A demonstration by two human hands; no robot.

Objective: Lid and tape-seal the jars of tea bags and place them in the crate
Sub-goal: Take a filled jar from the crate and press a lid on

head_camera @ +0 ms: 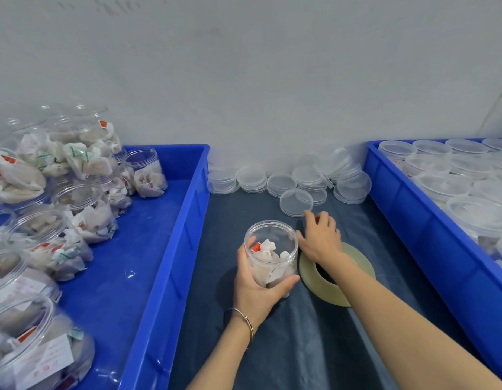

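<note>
Your left hand (258,288) is wrapped round the open jar (271,253), thumb across the front, fingers round the back. It stands upright on the dark mat (300,347), no lid on yet. Probably you're pinning it so it won't skate when the lid gets pushed on.

Your right hand (320,237) reaches forward past the jar, palm down, fingers loosely bent and holding nothing. The fingertips sit just short of the nearest loose lid (296,202), not touching as far as I can tell. Looks like a lid pick is next.

The forearm crosses over the tape roll (337,277), which lies flat just right of the jar. It's parked close, so sealing can follow lidding without a long reach.

More clear lids (280,184) are stacked in a row along the wall, some leaning, all within reach of the right hand.

The left crate (171,249) holds unlidded jars of tea bags (83,209), bunched toward its left side, several tipped over. That's the supply, I'd say. The right crate (413,220) holds lidded jars (441,187) packed rim to rim, so the finished ones go there.

Labels: tea bag tags show red and green print, and a paper slip in the nearest left jar carries red characters. None of it is legible. No brand is visible on the tape or crates.
</note>
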